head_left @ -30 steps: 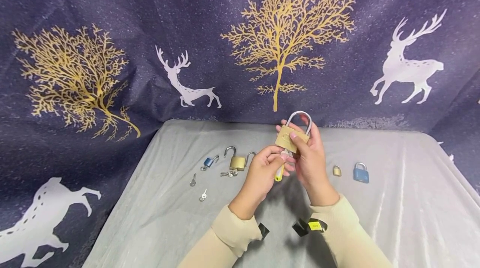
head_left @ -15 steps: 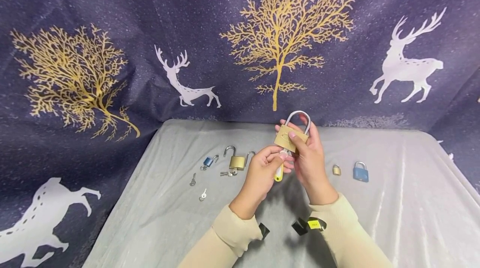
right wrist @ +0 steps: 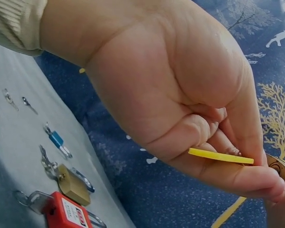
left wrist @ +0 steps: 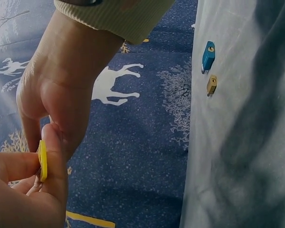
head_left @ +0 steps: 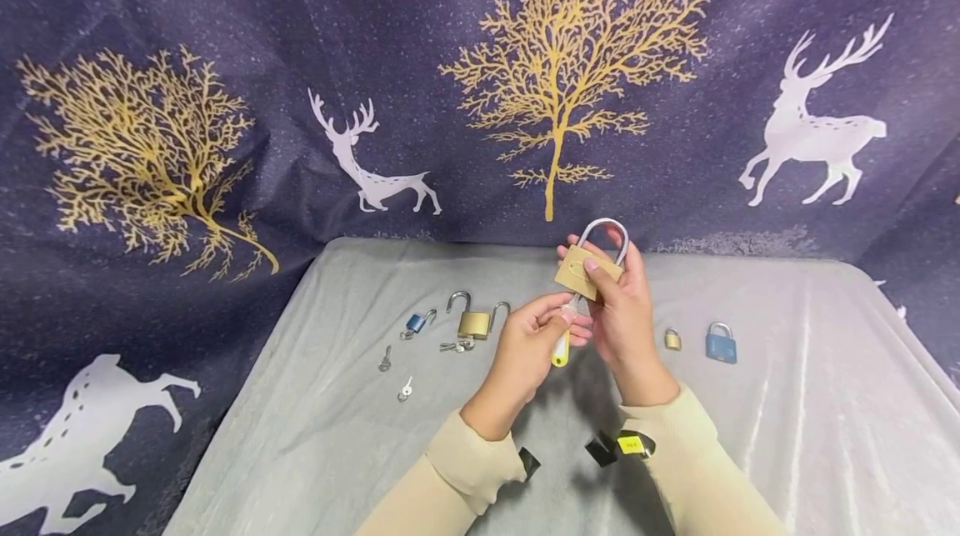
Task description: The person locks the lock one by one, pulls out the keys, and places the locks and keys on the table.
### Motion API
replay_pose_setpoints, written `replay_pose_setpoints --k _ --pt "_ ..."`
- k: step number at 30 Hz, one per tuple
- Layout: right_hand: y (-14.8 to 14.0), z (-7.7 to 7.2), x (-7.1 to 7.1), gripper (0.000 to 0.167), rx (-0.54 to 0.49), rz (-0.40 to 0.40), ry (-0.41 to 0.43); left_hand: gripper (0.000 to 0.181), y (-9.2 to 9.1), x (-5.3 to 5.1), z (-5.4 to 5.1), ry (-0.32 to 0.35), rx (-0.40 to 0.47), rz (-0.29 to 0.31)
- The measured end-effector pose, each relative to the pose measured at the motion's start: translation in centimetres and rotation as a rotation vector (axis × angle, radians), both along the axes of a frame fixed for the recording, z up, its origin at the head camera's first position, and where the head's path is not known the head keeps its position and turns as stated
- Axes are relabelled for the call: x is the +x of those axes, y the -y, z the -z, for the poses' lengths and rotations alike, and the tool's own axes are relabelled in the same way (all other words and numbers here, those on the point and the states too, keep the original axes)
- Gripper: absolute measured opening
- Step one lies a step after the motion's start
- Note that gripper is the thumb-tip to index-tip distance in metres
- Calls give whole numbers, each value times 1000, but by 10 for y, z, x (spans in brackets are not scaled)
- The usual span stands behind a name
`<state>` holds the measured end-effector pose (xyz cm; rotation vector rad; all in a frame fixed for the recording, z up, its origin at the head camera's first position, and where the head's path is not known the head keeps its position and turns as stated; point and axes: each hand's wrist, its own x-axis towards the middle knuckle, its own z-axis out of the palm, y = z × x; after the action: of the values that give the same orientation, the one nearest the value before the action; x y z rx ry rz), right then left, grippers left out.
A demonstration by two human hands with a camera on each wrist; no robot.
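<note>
In the head view my right hand (head_left: 624,319) holds a large brass padlock (head_left: 572,271) up over the table, thumb on its front face and shackle upward. My left hand (head_left: 528,340) is just below it, pinching a key (head_left: 573,303) with a yellow tag (head_left: 561,349). The key points up at the padlock's underside; fingers hide whether its tip is inside. The left wrist view shows the yellow tag (left wrist: 43,160) edge-on between thumb and fingers. In the right wrist view, only a sliver of the brass padlock (right wrist: 278,166) appears at the edge.
Left on the grey-covered table (head_left: 300,453) lie an opened brass padlock (head_left: 474,325), a small opened blue padlock (head_left: 416,323), and loose keys (head_left: 385,359). A red padlock (right wrist: 66,211) sits beside them. To the right are a small brass padlock (head_left: 673,340) and a blue padlock (head_left: 722,347).
Both hands have shifted slightly right with the padlock and the tagged key. The padlock sits a little higher, and slightly more of the key shows beneath it.
</note>
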<state>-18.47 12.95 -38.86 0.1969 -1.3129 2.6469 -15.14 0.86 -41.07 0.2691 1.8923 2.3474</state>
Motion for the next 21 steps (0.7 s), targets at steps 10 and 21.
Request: replay_pose_setpoints --k 10,21 --pt "-5 -2 -3 41 -55 29 5 37 -1 1 0 -5 -56 7" --pt "-12 -7 -6 45 -54 96 11 18 10 -8 -6 17 23 -11"
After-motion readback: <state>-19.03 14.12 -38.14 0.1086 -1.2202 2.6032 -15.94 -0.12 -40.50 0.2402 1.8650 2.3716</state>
